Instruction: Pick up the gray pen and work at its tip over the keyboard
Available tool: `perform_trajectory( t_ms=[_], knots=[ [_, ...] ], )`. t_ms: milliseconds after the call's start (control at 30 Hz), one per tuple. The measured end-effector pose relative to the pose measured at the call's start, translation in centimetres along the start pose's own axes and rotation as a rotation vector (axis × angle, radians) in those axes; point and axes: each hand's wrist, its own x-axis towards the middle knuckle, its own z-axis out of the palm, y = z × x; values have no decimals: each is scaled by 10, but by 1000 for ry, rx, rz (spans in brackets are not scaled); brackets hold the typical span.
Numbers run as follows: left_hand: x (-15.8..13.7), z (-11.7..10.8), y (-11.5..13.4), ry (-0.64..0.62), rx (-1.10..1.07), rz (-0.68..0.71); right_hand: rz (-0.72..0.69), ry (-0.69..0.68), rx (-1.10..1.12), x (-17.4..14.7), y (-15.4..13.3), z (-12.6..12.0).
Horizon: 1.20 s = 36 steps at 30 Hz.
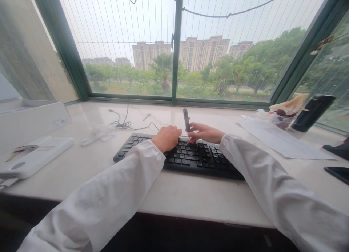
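A black keyboard (191, 158) lies on the white sill-like counter, partly covered by both hands. My left hand (168, 137) is closed over its upper middle, fingers curled; what they grip is hidden. My right hand (204, 132) is just above the keys, right of my left hand, with thumb and fingers drawn together. Upright at its fingertips is a slim dark grey tool (186, 120), whose exact kind I cannot make out. A thin pale line runs between the two hands, too fine to name.
Left stand a white box (32, 115) and a flat white case (38, 155) with a key (21, 150) on top. A cable (124, 124) and clear plastic (98, 134) lie nearby. At right are paper (280, 137), a black upright object (313, 112) and a dark phone-like slab (339, 174). Windows rise behind.
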Motion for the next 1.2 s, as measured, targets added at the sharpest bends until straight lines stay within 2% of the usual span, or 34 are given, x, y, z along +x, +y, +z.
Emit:
perform_trajectory(
  t_ms=[100, 167, 400, 567, 700, 767, 933, 1200],
  knots=[
    [1, -4, -3, 17, -61, -80, 14, -71, 11, 3, -3, -3],
    [4, -6, -5, 41, -176, -144, 15, -89, -1, 3, -3, -4],
    [19, -4, -9, 97, -875, -254, -27, -128, -9, 6, 3, -3],
    [26, 8, -12, 165, -1197, -319, -72, -163, -133, 9, 5, -5],
    [27, 8, -11, 165, -1269, -331, -85, -135, -379, 9, 6, -12],
    [27, 8, -11, 162, -1288, -340, -86, -122, -430, 9, 8, -15],
    [28, 11, -14, 160, -1362, -348, -64, -73, -387, 7, 11, -15],
    [30, 16, -18, 145, -1286, -354, -40, -38, -281, 5, 11, -9]
  ],
)
